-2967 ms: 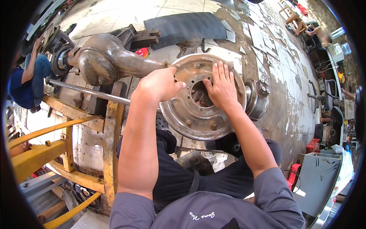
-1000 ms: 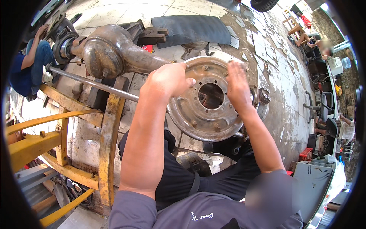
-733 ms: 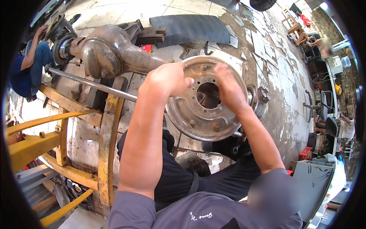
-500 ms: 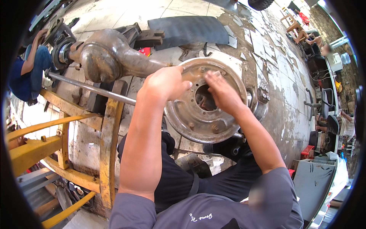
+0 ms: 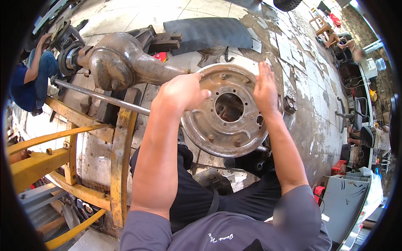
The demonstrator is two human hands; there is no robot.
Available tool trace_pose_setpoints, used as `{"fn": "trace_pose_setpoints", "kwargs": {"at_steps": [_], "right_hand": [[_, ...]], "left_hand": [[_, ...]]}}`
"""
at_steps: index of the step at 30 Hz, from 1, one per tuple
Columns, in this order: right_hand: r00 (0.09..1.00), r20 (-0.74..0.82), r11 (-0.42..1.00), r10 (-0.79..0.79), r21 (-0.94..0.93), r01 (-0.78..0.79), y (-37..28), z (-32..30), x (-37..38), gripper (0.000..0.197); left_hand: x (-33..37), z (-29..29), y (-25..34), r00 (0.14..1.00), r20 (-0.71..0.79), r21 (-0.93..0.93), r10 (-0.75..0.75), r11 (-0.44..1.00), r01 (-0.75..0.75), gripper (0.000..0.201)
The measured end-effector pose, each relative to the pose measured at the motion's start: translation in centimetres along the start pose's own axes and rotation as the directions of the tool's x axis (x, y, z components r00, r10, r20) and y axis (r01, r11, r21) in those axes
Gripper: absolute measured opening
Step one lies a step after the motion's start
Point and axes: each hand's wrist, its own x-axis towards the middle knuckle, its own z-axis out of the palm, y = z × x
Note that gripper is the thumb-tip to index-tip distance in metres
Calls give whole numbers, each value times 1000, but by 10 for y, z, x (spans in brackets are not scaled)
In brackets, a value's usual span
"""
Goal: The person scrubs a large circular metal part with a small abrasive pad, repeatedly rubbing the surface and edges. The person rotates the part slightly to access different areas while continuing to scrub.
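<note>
A round, brown metal brake backing plate (image 5: 213, 134) stands tilted in front of me, with a large center hole and smaller bolt holes around it. My left hand (image 5: 182, 93) is closed over its upper left rim, thumb on the face, fingers hidden behind. By the right rim my right hand (image 5: 266, 90) is held flat with fingers stretched and nothing in it; whether it touches the rim I cannot tell. A rusty axle housing (image 5: 111, 62) with a bulging middle runs from the left to behind the plate. Whether the two are joined is hidden.
At left stands a yellow metal frame (image 5: 119, 167), with a long steel bar (image 5: 100, 97) above it. A co-worker (image 5: 46, 67) crouches at far left by a hub. A dark curved sheet (image 5: 207, 35) lies on the tiles beyond. A grey cabinet (image 5: 344, 201) is at lower right.
My right hand has swung right, off the area above the center hole to the plate's right rim. My left hand and the plate have hardly moved.
</note>
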Motion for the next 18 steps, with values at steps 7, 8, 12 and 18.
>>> {"fn": "trace_pose_setpoints", "kwargs": {"at_steps": [7, 8, 12, 18], "right_hand": [[931, 269, 945, -245, 283, 167, -56, -8, -20, 44], [968, 180, 952, -174, 281, 119, -51, -14, -14, 43], [997, -68, 982, -34, 186, 46, -26, -19, 2, 40], [998, -65, 996, -2, 92, 8, -34, -6, -18, 41]], "left_hand": [[-1, 2, -8, 1000, -8, -11, -7, 1000, 6, 61], [0, 2, -9, 1000, -18, -15, -6, 1000, 6, 61], [-1, -2, -7, 1000, -6, -12, -10, 1000, 10, 62], [-4, 2, -5, 1000, -5, -6, -15, 1000, 15, 61]]}}
